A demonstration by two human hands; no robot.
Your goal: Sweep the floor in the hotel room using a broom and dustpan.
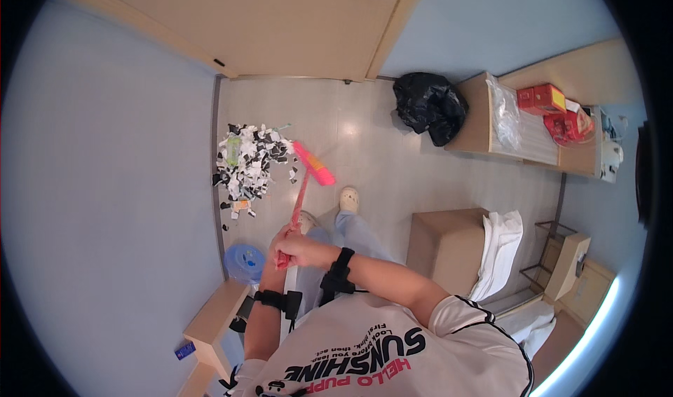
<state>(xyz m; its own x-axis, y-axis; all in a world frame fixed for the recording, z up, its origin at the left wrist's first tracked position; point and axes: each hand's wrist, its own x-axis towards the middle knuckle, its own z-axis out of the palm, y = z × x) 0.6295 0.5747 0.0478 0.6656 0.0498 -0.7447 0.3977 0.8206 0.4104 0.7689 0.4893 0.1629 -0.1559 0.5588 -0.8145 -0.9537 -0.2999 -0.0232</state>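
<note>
Both of my hands grip the handle of a pink broom (301, 200). My right hand (298, 251) is closed around it near the red handle end (283, 261). Just ahead of it, partly covered by the right one, my left hand (280, 238) wraps the handle closer to the bristles. The broom head (314, 163) rests on the floor at the right edge of a pile of torn black and white scraps (255, 158). A green translucent piece of litter (233, 151) lies in the pile, and an orange and white piece (241, 205) lies at its near edge.
A wall (131, 150) runs along the left, with a blue basin-like container (245, 263) beside it. Ahead stands a closed wooden door (273, 24). A black plastic bag (428, 105) sits by an open shelf unit (473, 121). A brown padded stool (447, 244) stands at right.
</note>
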